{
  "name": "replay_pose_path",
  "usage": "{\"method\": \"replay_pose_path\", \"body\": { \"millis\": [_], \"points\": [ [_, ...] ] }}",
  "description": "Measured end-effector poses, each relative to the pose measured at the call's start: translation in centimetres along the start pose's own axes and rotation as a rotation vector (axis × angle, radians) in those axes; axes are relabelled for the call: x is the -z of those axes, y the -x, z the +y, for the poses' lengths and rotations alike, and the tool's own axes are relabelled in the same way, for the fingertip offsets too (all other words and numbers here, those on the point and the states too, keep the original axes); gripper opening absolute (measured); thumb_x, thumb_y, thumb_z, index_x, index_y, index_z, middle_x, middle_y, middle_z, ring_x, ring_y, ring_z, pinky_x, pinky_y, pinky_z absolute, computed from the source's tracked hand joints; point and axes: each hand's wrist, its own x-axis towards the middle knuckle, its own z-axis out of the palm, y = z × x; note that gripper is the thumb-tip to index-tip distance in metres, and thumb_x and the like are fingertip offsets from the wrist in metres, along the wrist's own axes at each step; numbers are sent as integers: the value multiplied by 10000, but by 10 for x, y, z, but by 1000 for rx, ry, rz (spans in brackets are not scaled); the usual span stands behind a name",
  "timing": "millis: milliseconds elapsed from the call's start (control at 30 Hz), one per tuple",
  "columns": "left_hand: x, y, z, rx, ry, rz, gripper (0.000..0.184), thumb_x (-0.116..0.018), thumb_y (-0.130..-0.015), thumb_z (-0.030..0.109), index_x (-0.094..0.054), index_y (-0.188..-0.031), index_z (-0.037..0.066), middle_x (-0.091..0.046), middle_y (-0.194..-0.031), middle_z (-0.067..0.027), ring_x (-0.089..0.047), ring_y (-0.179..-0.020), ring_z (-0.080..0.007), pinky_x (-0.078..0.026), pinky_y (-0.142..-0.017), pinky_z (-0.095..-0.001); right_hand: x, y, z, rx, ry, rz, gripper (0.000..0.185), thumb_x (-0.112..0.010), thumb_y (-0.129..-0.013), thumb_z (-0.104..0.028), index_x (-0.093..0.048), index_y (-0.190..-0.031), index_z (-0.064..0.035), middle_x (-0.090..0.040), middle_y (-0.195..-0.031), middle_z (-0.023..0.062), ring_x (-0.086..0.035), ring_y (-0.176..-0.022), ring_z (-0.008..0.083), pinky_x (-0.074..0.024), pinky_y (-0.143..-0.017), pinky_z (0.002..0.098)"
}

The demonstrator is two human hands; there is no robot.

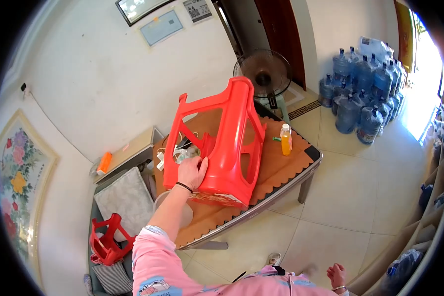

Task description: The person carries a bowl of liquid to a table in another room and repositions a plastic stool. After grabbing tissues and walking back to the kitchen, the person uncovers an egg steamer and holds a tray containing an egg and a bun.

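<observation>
A large red plastic stool (227, 148) is tipped over on the table, its seat end towards me and its legs pointing up and away. My left hand (192, 172), with a dark beaded bracelet at the wrist, grips the stool's near left edge, thumb on the outer face. Part of its fingers is hidden behind the rim. Low at the right, my right hand (336, 275) hangs away from the table with fingers curled and nothing visible in it. A bottle of orange drink (285, 139) stands on the table to the right of the stool.
The table (274, 172) has a brown scalloped cover. A second red stool (111, 239) and a pale cushion (126, 200) are on the seat at left. Behind the table stands a fan (264, 74). Several blue water jugs (348, 113) are stacked near the bright doorway.
</observation>
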Motion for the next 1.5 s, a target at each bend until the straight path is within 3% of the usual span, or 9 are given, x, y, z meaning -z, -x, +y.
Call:
{"method": "replay_pose_path", "body": {
  "millis": [333, 400, 467, 600, 733, 900, 1000, 1133, 1500],
  "points": [
    [162, 4, -15, 96, 259, 232, 205, -522, -826, 160, -545, -729, -20, -531, -656, -178, -537, -623, -283, -417, -591, -384, -71, 26, 5, 131, 395, -186, 208, -542, -824, -142, -545, -946, 27, -595, -700, 84, -563, -519, 159, -462, -447, 264],
    [192, 33, -51, -448, -528, 583, 213, -470, -861, 144, -562, -877, -48, -577, -811, -173, -558, -762, -271, -433, -703, -336, -92, 37, -4, 44, 490, -243, 241, -535, -829, -145, -554, -975, 46, -615, -740, 107, -597, -587, 173, -493, -503, 265],
    [229, 66, -48, -29, 362, 503, 293, -371, -921, 186, -551, -955, -42, -586, -887, -110, -537, -825, -190, -421, -755, -309, -103, 42, -7, 18, 499, -277, 241, -521, -833, -137, -557, -979, 52, -618, -745, 118, -606, -607, 176, -505, -527, 262],
    [309, 153, -52, 186, 738, 466, 343, -366, -931, 219, -516, -1091, -45, -568, -1018, -92, -545, -923, -146, -442, -789, -279, -122, 24, -10, 28, 637, -422, 207, -514, -837, -120, -570, -956, 40, -619, -752, 111, -605, -602, 169, -504, -526, 260],
    [342, 217, 4, 539, 395, 860, 293, -389, -939, 232, -529, -880, -18, -535, -825, -9, -467, -756, -64, -391, -668, -205, -139, -4, -6, -41, 722, -498, 210, -524, -839, -140, -568, -962, 24, -619, -743, 102, -601, -593, 161, -498, -516, 257],
    [366, 311, -11, 910, 107, 593, 342, -427, -929, 262, -561, -843, -40, -541, -749, 8, -450, -687, -67, -390, -624, -220, -176, 11, -1, -68, 926, -609, 201, -523, -838, -138, -566, -949, 25, -617, -740, 101, -601, -593, 160, -495, -515, 253],
    [339, 387, -57, 1059, -200, 357, 344, -503, -872, 240, -522, -722, -69, -535, -632, -119, -464, -615, -117, -402, -587, -301, -198, 20, 8, -70, 962, -661, 196, -526, -833, -137, -565, -933, 27, -616, -734, 106, -601, -591, 163, -493, -510, 253],
    [252, 474, -112, 1225, -327, 66, 396, -522, -813, 335, -553, -662, -29, -519, -633, -243, -551, -605, -381, -415, -552, -425, -225, 34, 28, -103, 1138, -647, 194, -518, -824, -126, -568, -913, 38, -614, -726, 117, -605, -590, 174, -497, -504, 260],
    [-35, 648, -313, 1761, 273, -314, 533, -447, -810, 496, -630, -968, 21, -626, -916, -200, -591, -909, -328, -437, -821, -356, -300, 51, 128, -258, 1478, -554, 242, -576, -815, -182, -589, -931, 30, -640, -808, 121, -617, -745, 159, -505, -675, 287]
  ]
}}
